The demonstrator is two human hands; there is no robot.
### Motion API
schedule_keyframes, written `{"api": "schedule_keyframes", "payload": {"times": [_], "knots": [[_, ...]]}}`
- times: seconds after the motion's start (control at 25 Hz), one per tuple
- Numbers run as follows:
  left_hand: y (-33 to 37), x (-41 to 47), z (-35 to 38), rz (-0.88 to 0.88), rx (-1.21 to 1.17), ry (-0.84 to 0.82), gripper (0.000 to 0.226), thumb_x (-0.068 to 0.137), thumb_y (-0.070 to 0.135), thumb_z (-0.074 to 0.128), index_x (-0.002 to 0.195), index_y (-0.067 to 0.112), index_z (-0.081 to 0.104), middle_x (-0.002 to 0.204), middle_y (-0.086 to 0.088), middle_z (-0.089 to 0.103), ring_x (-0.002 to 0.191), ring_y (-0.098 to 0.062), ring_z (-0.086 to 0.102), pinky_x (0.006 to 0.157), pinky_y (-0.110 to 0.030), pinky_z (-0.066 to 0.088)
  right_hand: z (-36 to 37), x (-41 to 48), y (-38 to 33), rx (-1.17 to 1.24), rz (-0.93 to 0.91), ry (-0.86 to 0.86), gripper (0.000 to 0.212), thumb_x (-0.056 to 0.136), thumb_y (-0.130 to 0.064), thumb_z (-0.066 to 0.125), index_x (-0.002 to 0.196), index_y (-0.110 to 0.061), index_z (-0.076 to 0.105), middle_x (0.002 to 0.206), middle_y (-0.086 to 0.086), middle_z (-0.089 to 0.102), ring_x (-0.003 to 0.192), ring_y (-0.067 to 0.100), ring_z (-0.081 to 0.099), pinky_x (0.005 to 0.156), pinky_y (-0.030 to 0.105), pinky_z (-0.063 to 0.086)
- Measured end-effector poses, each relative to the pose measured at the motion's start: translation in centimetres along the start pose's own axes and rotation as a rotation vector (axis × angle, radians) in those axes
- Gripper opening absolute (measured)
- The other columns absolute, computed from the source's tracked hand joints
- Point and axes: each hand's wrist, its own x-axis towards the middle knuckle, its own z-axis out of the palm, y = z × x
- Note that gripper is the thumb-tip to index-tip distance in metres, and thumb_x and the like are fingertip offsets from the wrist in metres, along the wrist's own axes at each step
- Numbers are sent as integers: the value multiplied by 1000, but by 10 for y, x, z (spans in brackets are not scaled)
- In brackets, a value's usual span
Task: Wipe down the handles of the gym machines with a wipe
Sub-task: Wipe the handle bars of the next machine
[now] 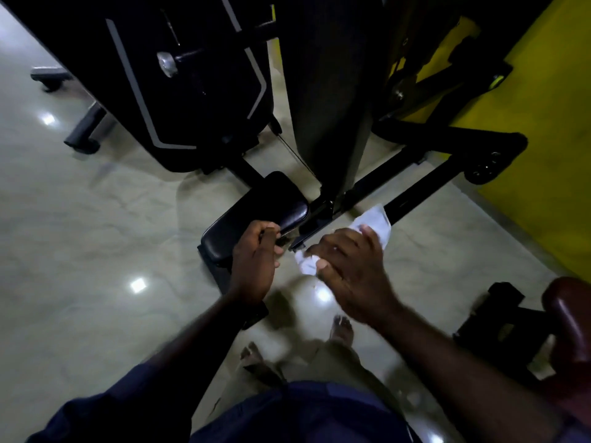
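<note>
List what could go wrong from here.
1. The wipe is bunched in the right hand, a flap loose; it may miss spots.
2. Bare feet stand on glossy floor near the black base frame; a slip or stubbed toe is possible.
3. The left hand grips a metal part beside the black pad; fingers could get pinched.

Navy sleeve (105,407); khaki trousers (335,362)
</note>
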Motion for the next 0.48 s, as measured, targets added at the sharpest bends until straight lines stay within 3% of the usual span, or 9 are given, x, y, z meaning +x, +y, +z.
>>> {"api": "schedule_keyframes", "payload": {"times": [0.08,0.16,0.24,0.32,0.4,0.48], "knots": [[-5,2,-11,3,-17,-43,18,93,49,48,92,42,65,90,15,70,72,-7,66,58,-28,52,-18,23,30,-125,-81,-125,26,101,-37,45,97,-29,70,97,-10,68,98,17,62,97,40,38],[-11,3,-20,-9,-38,-86,23,92,50,48,95,36,64,92,10,69,72,-8,66,57,-28,51,-27,38,39,-212,25,-105,29,101,-35,46,83,-25,66,81,-6,64,85,24,63,89,41,41],[-15,2,-24,-23,-51,-125,23,95,48,48,97,31,64,96,6,69,73,-10,66,59,-31,53,-12,30,14,-207,187,-22,29,99,-34,46,85,-27,70,84,-8,65,90,19,61,99,47,39],[-18,2,-31,-20,-67,-178,24,99,46,48,99,29,65,99,2,69,76,-13,66,62,-34,54,11,10,-27,-153,249,10,28,101,-33,47,94,-30,75,99,-13,66,103,12,57,112,48,30],[-21,3,-35,-11,-70,-218,26,104,45,47,102,26,65,100,1,68,76,-14,65,64,-37,54,15,-5,-51,-154,88,-13,20,99,-28,56,93,-24,74,108,-8,65,109,16,55,113,48,30],[-17,4,-37,-8,-61,-251,28,108,42,46,105,22,65,99,0,67,75,-15,65,64,-37,52,5,-3,-53,-213,-108,-122,19,95,-27,58,84,-19,71,99,-2,64,99,22,58,100,45,39]]}}
